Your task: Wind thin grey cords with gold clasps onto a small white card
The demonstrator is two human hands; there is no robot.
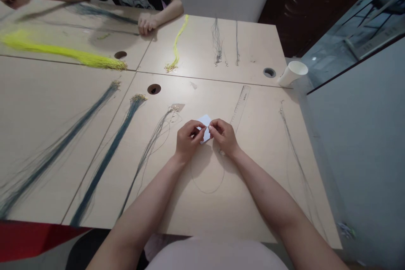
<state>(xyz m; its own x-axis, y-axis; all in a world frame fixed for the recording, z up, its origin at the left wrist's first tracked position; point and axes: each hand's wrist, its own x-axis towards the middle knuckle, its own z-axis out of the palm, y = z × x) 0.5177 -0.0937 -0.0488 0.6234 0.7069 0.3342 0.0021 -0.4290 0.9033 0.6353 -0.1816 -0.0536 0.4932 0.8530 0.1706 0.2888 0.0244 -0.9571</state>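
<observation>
My left hand [190,138] and my right hand [224,136] meet in front of me, the fingers of each pinched together and their tips almost touching. A thin grey cord [207,193] runs from between them and curves down in a loop over the table. What sits right at the fingertips is too small to make out. Partly covered by the hands, a white card [205,120] lies under the fingertips. Just beyond my right hand is a clear ruler [241,105]. Left of my left hand lies a loose bundle of grey cords [155,135] with metal ends on a small brown piece.
Dark blue-green cord bundles [110,168] stretch across the left side. Yellow cords [63,52] lie farther back, near a co-worker's hand [147,23]. More grey cords [297,158] are at right. A white cup [293,72] stands at the right edge beside a cable hole [269,72].
</observation>
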